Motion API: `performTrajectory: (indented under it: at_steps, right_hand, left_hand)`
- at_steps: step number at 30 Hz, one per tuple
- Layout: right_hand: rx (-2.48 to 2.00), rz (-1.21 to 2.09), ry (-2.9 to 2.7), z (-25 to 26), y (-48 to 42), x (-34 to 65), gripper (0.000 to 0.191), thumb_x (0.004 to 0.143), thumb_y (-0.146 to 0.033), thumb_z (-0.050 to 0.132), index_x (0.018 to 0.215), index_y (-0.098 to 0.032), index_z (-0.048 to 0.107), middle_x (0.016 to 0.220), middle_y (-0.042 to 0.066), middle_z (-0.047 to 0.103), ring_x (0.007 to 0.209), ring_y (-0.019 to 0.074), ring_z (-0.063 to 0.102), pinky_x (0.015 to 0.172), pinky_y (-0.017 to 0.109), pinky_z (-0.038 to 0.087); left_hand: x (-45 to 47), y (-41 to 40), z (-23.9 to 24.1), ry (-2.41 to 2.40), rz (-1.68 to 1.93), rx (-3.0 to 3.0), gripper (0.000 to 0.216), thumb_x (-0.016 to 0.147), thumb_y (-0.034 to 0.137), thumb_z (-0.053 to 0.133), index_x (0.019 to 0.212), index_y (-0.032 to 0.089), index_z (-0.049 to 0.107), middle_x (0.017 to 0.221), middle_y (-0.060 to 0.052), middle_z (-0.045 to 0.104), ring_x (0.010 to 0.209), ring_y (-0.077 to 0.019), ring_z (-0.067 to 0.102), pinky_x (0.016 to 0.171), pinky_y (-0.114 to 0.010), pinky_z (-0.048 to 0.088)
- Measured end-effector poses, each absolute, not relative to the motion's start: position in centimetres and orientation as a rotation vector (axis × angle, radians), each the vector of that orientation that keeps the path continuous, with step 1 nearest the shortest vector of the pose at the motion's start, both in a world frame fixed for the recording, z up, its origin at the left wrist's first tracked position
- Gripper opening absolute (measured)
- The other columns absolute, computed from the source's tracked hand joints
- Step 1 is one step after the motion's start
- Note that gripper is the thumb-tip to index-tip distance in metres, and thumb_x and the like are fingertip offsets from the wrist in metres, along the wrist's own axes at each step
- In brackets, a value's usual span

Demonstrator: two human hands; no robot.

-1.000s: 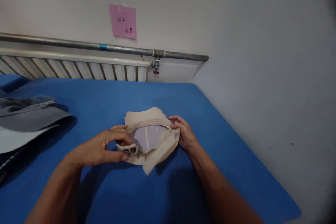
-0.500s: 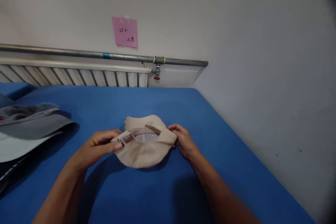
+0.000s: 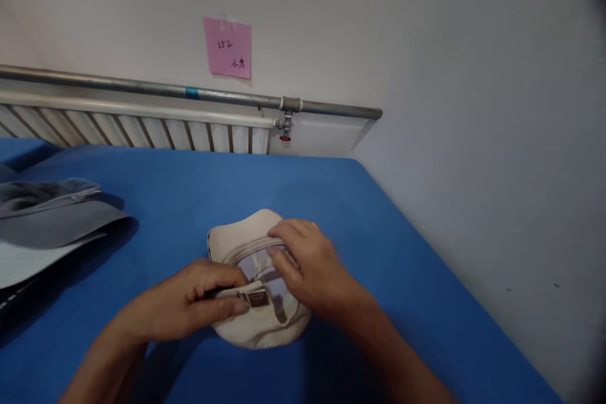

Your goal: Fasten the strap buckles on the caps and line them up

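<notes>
**A:** Cap [image 3: 246, 246] is that beige one lying upside down on the blue table [image 3: 189, 189], brim pointing away toward the radiator [image 3: 142, 129]. You can see the pale lining inside. Anyone make out what the hands are doing?

**B:** Left hand [image 3: 189, 303] has its thumb and fingers pinched on the back strap right at the metal buckle [image 3: 258, 298]. Right hand [image 3: 312, 265] lies over the crown opening, fingers curled down onto the sweatband and lining, more pressing than gripping; I can't tell if it's actually pinching anything

**A:** Any tips for handling that strap?

**B:** My guess: keep the right hand pinning the cap flat so it doesn't skate on the cloth, and work the strap with the left close to the buckle, not out at the loose end. Pull along the strap's line, not upward, or the soft crown will bunch

**A:** Any branding?

**B:** Buckle looks embossed but too small to read. Only writing is on the pink note [image 3: 228, 47] taped to the wall, a few handwritten marks, maybe digits on top and characters below; I wouldn't swear to any of it

**A:** And off to the left?

**B:** Grey hats [image 3: 52, 214] in a pile, well apart from the cap. Pipe [image 3: 142, 87] with a bit of blue tape runs above the radiator
</notes>
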State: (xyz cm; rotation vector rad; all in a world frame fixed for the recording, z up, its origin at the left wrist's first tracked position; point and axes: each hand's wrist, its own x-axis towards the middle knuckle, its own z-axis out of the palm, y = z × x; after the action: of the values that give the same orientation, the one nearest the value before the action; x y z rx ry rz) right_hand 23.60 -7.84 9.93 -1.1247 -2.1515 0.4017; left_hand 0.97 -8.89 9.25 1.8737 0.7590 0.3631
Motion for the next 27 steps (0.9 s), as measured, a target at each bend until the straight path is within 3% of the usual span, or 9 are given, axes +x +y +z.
performTrajectory:
  at_steps: [3,6,9,13,17,21,27]
  right_hand:
    - [-1.239,0.486,-2.422,10.0,-7.9,22.4,0.012,0.085,-0.025,0.056,0.086,-0.018,0.066,0.087,0.008,0.068,0.078,0.0202,0.057,0.072,0.034,0.038]
    - [-1.331,0.817,-2.445,9.4,-7.9,22.6,0.013,0.082,-0.023,0.058,0.072,-0.017,0.064,0.068,0.003,0.064,0.061,0.0147,0.051,0.056,0.028,0.032]
    - [-1.295,1.307,-2.086,8.7,-8.0,23.9,0.01,0.076,-0.015,0.059,0.067,-0.018,0.062,0.06,-0.002,0.056,0.055,0.01,0.047,0.051,0.023,0.031]
    - [-1.142,1.708,-1.441,7.9,-7.9,25.8,0.008,0.074,-0.028,0.066,0.078,-0.02,0.065,0.055,-0.007,0.048,0.045,0.0058,0.037,0.042,0.019,0.028]
    - [-1.03,1.834,-1.338,7.5,-8.1,26.8,0.02,0.068,-0.027,0.074,0.085,-0.019,0.068,0.055,-0.006,0.055,0.042,0.0047,0.041,0.041,0.017,0.031]
    - [-0.947,1.738,-1.291,8.2,-7.9,26.8,0.011,0.068,-0.023,0.075,0.076,-0.018,0.067,0.053,-0.004,0.059,0.045,0.0063,0.05,0.045,0.017,0.038]
    - [-0.737,1.711,-1.182,10.6,-6.7,26.0,0.012,0.071,-0.016,0.071,0.079,-0.022,0.064,0.068,-0.001,0.068,0.05,0.0114,0.06,0.047,0.023,0.048]
  left_hand:
    - [1.3,-8.9,9.1,0.715,0.323,1.88,0.027,0.093,0.039,0.052,0.086,0.016,0.063,0.071,0.002,0.052,0.064,-0.0105,0.046,0.058,-0.02,0.036]
    - [1.0,-8.6,8.6,0.715,0.328,1.85,0.027,0.093,0.039,0.052,0.088,0.016,0.064,0.073,0.001,0.053,0.065,-0.0107,0.047,0.059,-0.021,0.036]
    - [0.3,-8.2,8.1,0.78,0.374,1.756,0.027,0.092,0.041,0.054,0.086,0.016,0.063,0.068,0.003,0.047,0.061,-0.0091,0.04,0.054,-0.02,0.031]
    - [-0.4,-7.8,8.0,0.837,0.445,1.536,0.029,0.088,0.044,0.058,0.084,0.016,0.063,0.066,0.004,0.044,0.058,-0.0085,0.034,0.05,-0.02,0.026]
    - [-0.4,-7.6,8.0,0.857,0.485,1.493,0.029,0.086,0.045,0.061,0.086,0.016,0.065,0.068,0.003,0.048,0.06,-0.0086,0.036,0.053,-0.02,0.028]
    - [-0.4,-7.5,7.9,0.861,0.498,1.438,0.029,0.084,0.044,0.064,0.086,0.016,0.066,0.07,0.003,0.051,0.061,-0.0084,0.039,0.054,-0.019,0.031]
    - [-0.7,-7.4,7.7,0.835,0.515,1.323,0.028,0.083,0.041,0.066,0.094,0.016,0.068,0.076,0.001,0.059,0.065,-0.0088,0.048,0.058,-0.018,0.038]
